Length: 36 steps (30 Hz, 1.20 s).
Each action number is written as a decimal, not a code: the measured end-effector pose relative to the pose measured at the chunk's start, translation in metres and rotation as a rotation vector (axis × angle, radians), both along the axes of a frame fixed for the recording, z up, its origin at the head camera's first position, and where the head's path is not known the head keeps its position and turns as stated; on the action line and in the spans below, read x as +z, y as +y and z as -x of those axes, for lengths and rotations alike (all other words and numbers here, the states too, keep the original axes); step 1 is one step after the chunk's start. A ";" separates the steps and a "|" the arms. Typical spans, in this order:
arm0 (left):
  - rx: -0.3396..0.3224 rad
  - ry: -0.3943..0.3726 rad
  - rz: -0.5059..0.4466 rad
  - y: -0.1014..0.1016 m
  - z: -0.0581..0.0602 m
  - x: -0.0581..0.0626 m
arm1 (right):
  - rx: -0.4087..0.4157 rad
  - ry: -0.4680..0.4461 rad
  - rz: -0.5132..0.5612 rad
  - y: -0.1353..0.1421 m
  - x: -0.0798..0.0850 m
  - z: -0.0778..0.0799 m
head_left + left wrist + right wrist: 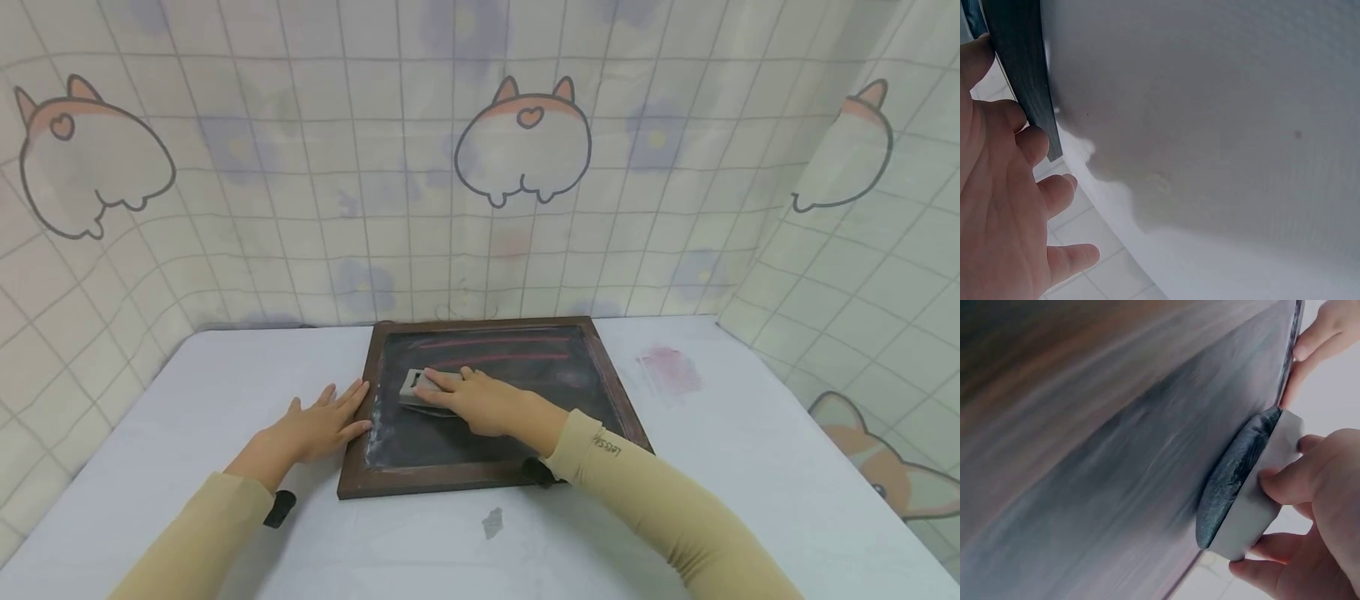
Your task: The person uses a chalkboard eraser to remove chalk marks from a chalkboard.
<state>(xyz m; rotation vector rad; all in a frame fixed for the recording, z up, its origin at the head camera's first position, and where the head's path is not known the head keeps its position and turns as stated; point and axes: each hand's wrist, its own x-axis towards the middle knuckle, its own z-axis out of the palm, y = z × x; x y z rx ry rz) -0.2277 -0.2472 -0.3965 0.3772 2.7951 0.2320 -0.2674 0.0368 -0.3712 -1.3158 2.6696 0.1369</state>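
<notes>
A small chalkboard [442,446] with a brown wooden frame lies on the white table. My right hand [491,406] grips a grey chalkboard eraser [411,385] on the left half of the board. In the right wrist view, thumb and fingers hold the eraser's pale grey back [1250,515], and its dark felt pad [1232,481] faces the board. My left hand [318,429] is spread out, fingertips at the left side of the frame [365,400]. Two red chalk lines [517,357] run across the upper part of the board.
A pinkish smudge [670,371] marks the white table [750,467] right of the board, and a grey patch [492,523] lies in front. Behind and at the sides hangs a checked curtain [420,242] with cartoon corgis. Dark wrist pieces [280,509] sit under both forearms.
</notes>
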 end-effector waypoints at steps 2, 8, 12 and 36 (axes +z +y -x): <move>-0.003 -0.001 -0.001 0.000 0.000 0.000 | 0.014 0.018 0.019 0.014 -0.002 0.003; -0.018 0.007 -0.003 -0.001 0.000 0.001 | -0.074 -0.033 0.119 0.078 -0.003 0.015; -0.017 0.006 0.001 0.000 0.000 0.003 | -0.147 -0.052 0.158 0.123 -0.002 0.019; 0.002 -0.004 -0.003 0.001 -0.001 0.002 | -0.037 -0.003 0.041 -0.006 0.000 0.000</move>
